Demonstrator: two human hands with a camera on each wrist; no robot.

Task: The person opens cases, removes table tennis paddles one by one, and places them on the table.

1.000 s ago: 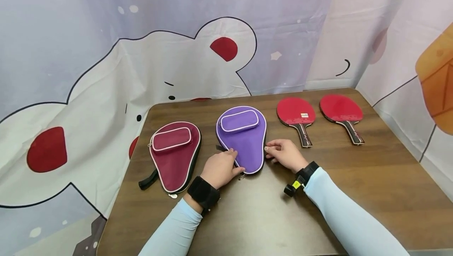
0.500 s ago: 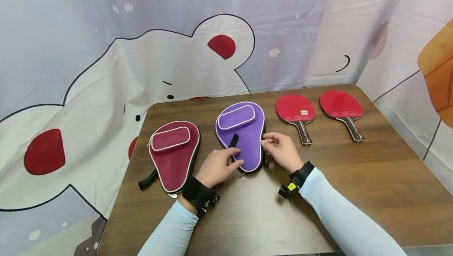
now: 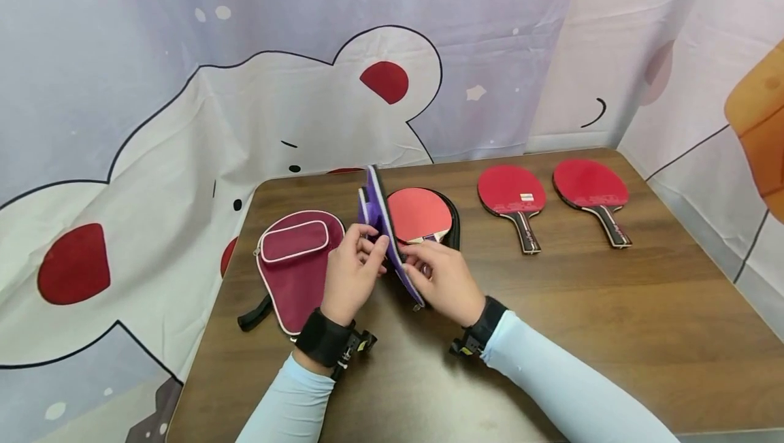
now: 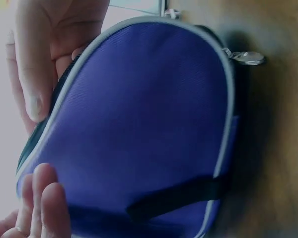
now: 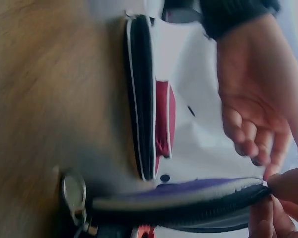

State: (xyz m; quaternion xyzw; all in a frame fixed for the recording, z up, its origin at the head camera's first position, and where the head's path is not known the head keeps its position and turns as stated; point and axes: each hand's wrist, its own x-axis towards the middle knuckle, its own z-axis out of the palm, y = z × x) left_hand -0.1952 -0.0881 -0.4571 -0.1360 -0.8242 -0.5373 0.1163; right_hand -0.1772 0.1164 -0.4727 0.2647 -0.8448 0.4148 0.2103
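Note:
A purple paddle case [image 3: 375,208] lies unzipped in the middle of the table, its top flap [image 4: 149,124] lifted on edge. Inside lies a red paddle [image 3: 419,214] on the black lining. My left hand [image 3: 366,244] holds the flap from the left, thumb and fingers on its cover. From the right, my right hand [image 3: 421,263] pinches the flap's rim [image 5: 188,191] near the narrow end. The case's zipper pull [image 4: 246,58] hangs at that narrow end. Left of both hands a maroon case [image 3: 297,263] lies flat and zipped.
Two more red paddles [image 3: 511,191] [image 3: 591,184] lie side by side at the back right of the wooden table [image 3: 612,307], handles toward me. A printed cloth backdrop [image 3: 245,89] hangs behind the table's far edge and left side.
The purple case was shut and flat; now its flap stands raised, showing a red paddle inside. Both hands moved in from the case's sides onto the flap.

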